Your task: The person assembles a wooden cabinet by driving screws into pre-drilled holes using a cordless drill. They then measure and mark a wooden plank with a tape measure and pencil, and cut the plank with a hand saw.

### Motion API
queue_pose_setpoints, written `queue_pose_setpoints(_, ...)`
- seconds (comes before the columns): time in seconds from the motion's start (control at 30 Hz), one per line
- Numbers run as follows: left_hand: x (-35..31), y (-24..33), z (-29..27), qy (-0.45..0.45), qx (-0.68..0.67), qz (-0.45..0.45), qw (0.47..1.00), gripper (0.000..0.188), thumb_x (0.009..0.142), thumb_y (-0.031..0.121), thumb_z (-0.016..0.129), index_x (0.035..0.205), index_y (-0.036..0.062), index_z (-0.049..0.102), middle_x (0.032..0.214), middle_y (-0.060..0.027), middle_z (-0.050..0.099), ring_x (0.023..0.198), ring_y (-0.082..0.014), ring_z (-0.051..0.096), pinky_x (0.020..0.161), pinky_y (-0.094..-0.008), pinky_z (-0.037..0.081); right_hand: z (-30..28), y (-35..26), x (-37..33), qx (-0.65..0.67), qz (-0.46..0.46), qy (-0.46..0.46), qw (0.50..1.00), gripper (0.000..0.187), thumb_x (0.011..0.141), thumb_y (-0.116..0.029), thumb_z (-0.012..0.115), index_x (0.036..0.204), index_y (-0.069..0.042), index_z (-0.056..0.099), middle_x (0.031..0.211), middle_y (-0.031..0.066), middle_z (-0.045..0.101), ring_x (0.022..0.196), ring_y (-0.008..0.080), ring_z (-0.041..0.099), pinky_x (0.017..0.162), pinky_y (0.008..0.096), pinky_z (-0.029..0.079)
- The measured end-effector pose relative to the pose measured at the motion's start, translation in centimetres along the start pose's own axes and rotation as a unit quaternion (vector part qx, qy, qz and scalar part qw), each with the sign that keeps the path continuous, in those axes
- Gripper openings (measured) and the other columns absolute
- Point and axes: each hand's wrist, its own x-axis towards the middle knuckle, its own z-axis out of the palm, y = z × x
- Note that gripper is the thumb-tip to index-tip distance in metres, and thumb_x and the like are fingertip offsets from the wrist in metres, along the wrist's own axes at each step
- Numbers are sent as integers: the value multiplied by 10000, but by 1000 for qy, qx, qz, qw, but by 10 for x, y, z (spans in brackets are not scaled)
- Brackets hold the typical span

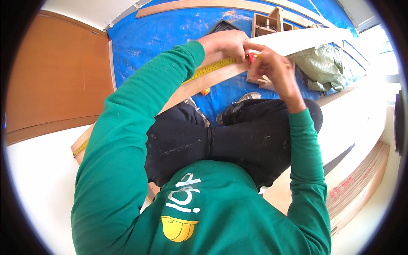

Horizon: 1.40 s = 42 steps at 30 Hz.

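A long wooden board [208,80] runs slantwise in front of me, from the lower left to beneath my hands. The yellow blade of a tape measure [212,70] lies along it, with its far end at the board's left end. My left hand [225,43] is closed at the board's upper end, fingers bent down on the tape measure beside a red part. Just right of it is my right hand [274,70], fingers curled and a fingertip reaching to the left hand. A small yellow bit shows at its fingers; what it grips is unclear.
Blue sheeting [148,51] covers the floor. Ahead stand a compartmented wooden box [267,26] and a black tray [224,26]. A pale green sack [321,70] lies to the right, near stacked panels [361,178]. A brown door [57,72] is at left; a small orange object [205,91] lies below the board.
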Motion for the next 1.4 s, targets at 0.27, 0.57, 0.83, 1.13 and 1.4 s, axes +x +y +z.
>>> queue_pose_setpoints(0.27, 12, 3, -1, -9, -15, -42, 999, 370, 751, 163, 934, 1079, 56, 801, 1003, -70, 812, 915, -183, 741, 767, -380, 621, 41, 53, 12, -131, -44, 40, 990, 225, 1032, -144, 730, 1170, 33, 747, 994, 93, 779, 928, 130, 720, 831, 317, 581)
queue_pose_setpoints(0.57, 16, 6, -7, -40, -66, -63, 995, 336, 789, 120, 930, 1086, 47, 789, 969, -24, 769, 863, -142, 709, 721, -330, 612, 40, 71, 21, -115, -35, 65, 991, 251, 1003, -169, 788, 1096, 64, 780, 985, 107, 793, 936, 134, 729, 863, 312, 598)
queue_pose_setpoints(0.83, 17, 6, -8, -47, -80, -47, 995, 280, 799, 130, 918, 1042, 60, 798, 965, -14, 773, 845, -127, 713, 729, -318, 623, 41, 73, 24, -119, -24, 60, 991, 275, 1010, -187, 813, 1093, 73, 782, 943, 109, 800, 903, 144, 750, 829, 324, 617)
queue_pose_setpoints(1.13, 22, 5, -10, -54, -62, -41, 996, 322, 782, 149, 941, 1055, 61, 796, 968, -23, 773, 836, -143, 726, 708, -320, 625, 42, 72, 23, -112, -23, 65, 991, 233, 1027, -161, 808, 1079, 64, 784, 945, 108, 803, 914, 124, 747, 842, 318, 615)
queue_pose_setpoints(1.4, 25, 6, -7, -51, -66, -42, 996, 310, 761, 143, 946, 1010, 54, 784, 910, -29, 767, 807, -141, 732, 678, -329, 621, 42, 70, 24, -134, -28, 67, 988, 229, 1017, -151, 810, 1066, 71, 782, 933, 109, 803, 908, 134, 753, 845, 323, 622)
